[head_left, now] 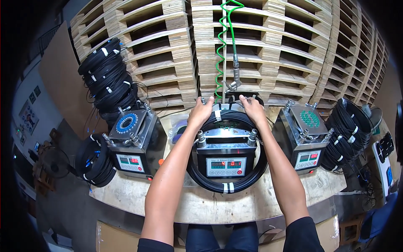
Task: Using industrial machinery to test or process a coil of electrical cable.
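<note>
A fiber-polishing-style bench machine (226,153) with a metal top, corner posts and a lit red digit display stands in front of me. A coil of black cable (205,185), bound with white tape, is looped around it, passing over its back and below its front panel. My left hand (201,112) is closed at the machine's back left corner post, its fingertips beside the metal knob. At the back right corner my right hand (253,110) is likewise curled round the knob there. Both hands' lower fingers are partly hidden.
Similar machines stand at left (130,143) and right (304,138), one with a blue ring plate, one with green pieces. Black cable coils are stacked at left (109,80) and right (346,130). A green air hose (233,38) with a metal nozzle hangs before wooden pallets (155,38).
</note>
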`<state>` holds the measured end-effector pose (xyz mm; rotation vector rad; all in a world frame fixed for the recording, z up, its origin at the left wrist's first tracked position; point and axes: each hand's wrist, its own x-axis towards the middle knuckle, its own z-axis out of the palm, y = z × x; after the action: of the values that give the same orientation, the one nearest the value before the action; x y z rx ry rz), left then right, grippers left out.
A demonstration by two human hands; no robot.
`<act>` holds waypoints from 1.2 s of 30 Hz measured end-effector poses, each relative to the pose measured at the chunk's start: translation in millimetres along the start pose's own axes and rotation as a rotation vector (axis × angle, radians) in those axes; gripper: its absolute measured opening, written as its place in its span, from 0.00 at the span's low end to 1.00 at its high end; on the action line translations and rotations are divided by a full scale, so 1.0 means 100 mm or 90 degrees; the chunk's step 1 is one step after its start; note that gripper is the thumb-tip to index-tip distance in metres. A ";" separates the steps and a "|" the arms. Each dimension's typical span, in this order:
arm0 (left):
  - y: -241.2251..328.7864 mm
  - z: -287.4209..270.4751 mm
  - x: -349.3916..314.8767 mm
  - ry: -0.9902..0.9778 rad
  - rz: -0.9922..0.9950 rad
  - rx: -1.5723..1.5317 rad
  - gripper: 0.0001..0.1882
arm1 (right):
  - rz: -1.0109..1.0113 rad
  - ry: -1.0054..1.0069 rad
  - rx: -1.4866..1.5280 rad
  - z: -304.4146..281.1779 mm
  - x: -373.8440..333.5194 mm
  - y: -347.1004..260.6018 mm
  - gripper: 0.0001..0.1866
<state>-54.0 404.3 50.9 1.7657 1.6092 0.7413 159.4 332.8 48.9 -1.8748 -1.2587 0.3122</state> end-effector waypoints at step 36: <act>-0.12 0.01 0.08 0.002 0.058 -0.120 0.49 | 0.027 0.031 0.012 0.07 0.01 0.01 0.37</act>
<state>-60.2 413.3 41.1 1.7102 1.4174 0.9082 156.6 336.8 43.8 -1.8845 -1.1799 0.2980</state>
